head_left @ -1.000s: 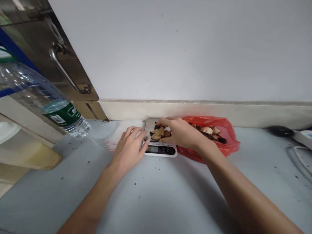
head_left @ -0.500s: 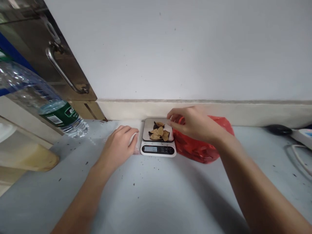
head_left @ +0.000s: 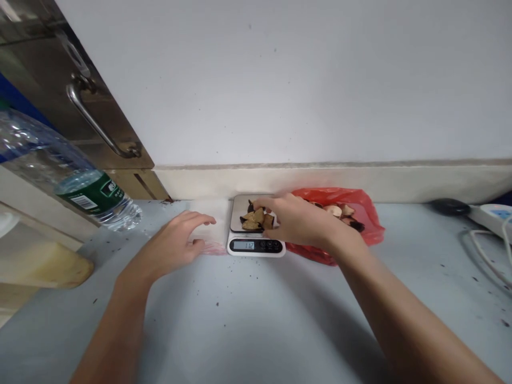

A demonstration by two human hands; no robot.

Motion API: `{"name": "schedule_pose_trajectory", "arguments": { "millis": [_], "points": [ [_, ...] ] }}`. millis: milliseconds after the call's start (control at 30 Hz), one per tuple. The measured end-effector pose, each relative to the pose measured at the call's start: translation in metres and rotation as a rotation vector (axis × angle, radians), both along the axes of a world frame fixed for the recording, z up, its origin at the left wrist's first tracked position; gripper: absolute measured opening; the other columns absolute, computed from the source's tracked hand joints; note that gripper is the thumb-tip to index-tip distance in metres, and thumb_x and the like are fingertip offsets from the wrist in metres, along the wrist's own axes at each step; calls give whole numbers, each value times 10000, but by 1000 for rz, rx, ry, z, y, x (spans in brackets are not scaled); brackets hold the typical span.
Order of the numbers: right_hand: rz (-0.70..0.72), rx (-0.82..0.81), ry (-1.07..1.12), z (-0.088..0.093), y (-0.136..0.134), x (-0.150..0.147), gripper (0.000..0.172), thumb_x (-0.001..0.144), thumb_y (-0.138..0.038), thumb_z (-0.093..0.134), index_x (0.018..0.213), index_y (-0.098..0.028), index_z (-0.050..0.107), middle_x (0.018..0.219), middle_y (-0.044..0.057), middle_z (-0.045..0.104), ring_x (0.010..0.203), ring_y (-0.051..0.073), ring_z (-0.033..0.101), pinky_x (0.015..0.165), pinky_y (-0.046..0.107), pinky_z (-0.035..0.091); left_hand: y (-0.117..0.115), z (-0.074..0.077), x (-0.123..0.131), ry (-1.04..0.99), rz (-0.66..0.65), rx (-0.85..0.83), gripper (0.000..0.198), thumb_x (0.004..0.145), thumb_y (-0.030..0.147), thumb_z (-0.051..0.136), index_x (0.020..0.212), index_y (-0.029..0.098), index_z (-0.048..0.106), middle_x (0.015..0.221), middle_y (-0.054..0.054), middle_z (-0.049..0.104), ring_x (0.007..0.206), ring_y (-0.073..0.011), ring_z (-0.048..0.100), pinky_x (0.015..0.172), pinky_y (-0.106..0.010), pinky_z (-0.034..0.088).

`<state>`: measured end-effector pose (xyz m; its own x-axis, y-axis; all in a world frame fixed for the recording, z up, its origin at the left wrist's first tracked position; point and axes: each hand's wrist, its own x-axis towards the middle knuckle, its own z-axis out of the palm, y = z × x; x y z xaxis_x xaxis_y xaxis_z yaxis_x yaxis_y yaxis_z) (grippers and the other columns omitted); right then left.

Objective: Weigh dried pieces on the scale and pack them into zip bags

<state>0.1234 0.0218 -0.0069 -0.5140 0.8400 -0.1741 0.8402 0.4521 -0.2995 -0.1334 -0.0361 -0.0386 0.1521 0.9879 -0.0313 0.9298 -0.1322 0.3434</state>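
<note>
A white kitchen scale (head_left: 256, 250) stands near the wall, its display reading about 11.2. On its metal pan lie several brown dried slices with dark edges (head_left: 253, 218). My right hand (head_left: 296, 218) reaches over the pan from the right, thumb and fingers apart around the slices; whether it presses on them I cannot tell. To the left, my left hand (head_left: 176, 240) is open and holds nothing, its thumb apart from its curved fingers, beside a stack of clear plastic bags (head_left: 212, 224). A red plastic bag (head_left: 370, 213) with more dried pieces (head_left: 334, 212) lies open behind my right forearm.
A water bottle (head_left: 94, 194) with a green label leans in at the left, above a translucent container (head_left: 52, 261) of yellowish contents. Far right are a black object (head_left: 452, 207) and a white power strip (head_left: 494, 214) with its cable. Dark crumbs dot the grey counter (head_left: 240, 341).
My right hand has come forward and left from the red bag's edge onto the slices. My left hand has drawn back left, uncovering the clear bags. The display went from about 10.8 to 11.2.
</note>
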Motion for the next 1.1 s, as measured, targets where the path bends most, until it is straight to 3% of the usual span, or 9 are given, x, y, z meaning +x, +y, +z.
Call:
{"name": "schedule_pose_trajectory", "arguments": {
  "millis": [167, 300, 500, 667, 767, 867, 967, 1033, 1100],
  "points": [
    [15, 13, -50, -4, 2, -4, 512, 844, -265, 688, 1354, -244, 646, 948, 90, 741, 759, 242, 675, 603, 286, 372, -1, 3, -3, -20, -12, -23, 514, 841, 417, 508, 1277, 223, 700, 1320, -105, 704, 1272, -336, 628, 951, -418, 589],
    [49, 16, -80, -2, 1, -7, 406, 854, -170, 644, 1251, -244, 676, 908, 65, 730, 738, 212, 651, 593, 277, 327, 2, 2, -9, -2, 0, 56, 482, 807, 357, 474, 1187, 238, 745, 1128, -86, 774, 1074, -311, 709, 948, -446, 585],
    [-13, 10, 1, -6, 6, -1, 496, 842, -60, 593, 1279, -270, 693, 991, 73, 747, 784, 213, 679, 619, 272, 377, 1, 5, -12, -3, 45, 192, 451, 858, 424, 425, 1052, 246, 791, 1064, -78, 810, 1027, -311, 737, 946, -447, 595],
    [74, 64, 266, -5, 9, 6, 285, 911, -204, 631, 1183, -242, 708, 1052, 79, 751, 833, 209, 673, 688, 281, 450, 4, 26, -8, -54, 54, 244, 449, 854, 472, 442, 1033, 234, 779, 1074, -79, 820, 1014, -295, 760, 961, -415, 590],
    [168, 76, 441, 5, 2, -1, 333, 994, -214, 524, 1309, -241, 629, 905, 29, 734, 779, 183, 647, 714, 279, 454, 14, 47, 0, -90, 76, 151, 425, 773, 469, 530, 1064, 243, 741, 994, -69, 808, 872, -278, 770, 783, -370, 626],
    [244, 38, 480, 15, -5, -14, 332, 1054, -306, 466, 1363, -274, 585, 723, -37, 628, 675, 167, 580, 702, 281, 420, 24, 66, 13, -82, 40, 187, 371, 734, 445, 594, 1031, 246, 691, 887, -51, 782, 862, -273, 760, 783, -356, 611],
    [211, 12, 456, 18, -5, -26, 286, 1074, -365, 428, 1021, -229, 674, 598, -59, 478, 588, 144, 467, 668, 282, 366, 29, 74, 26, -56, 40, 264, 248, 732, 395, 589, 915, 240, 649, 853, -41, 759, 833, -251, 743, 796, -348, 592],
    [129, 10, 450, 16, -3, -32, 363, 1053, -345, 458, 743, -207, 587, 568, -53, 431, 572, 130, 421, 646, 285, 339, 29, 73, 34, -31, 56, 304, 190, 746, 345, 557, 880, 235, 635, 855, -35, 751, 835, -237, 732, 780, -331, 580],
    [12, 38, 484, 11, 1, -37, 369, 979, -290, 564, 626, -212, 490, 568, -43, 448, 588, 128, 434, 641, 288, 336, 28, 71, 38, -23, 49, 327, 227, 768, 328, 537, 932, 229, 659, 914, -40, 759, 850, -231, 724, 776, -323, 574]
  ]
}}
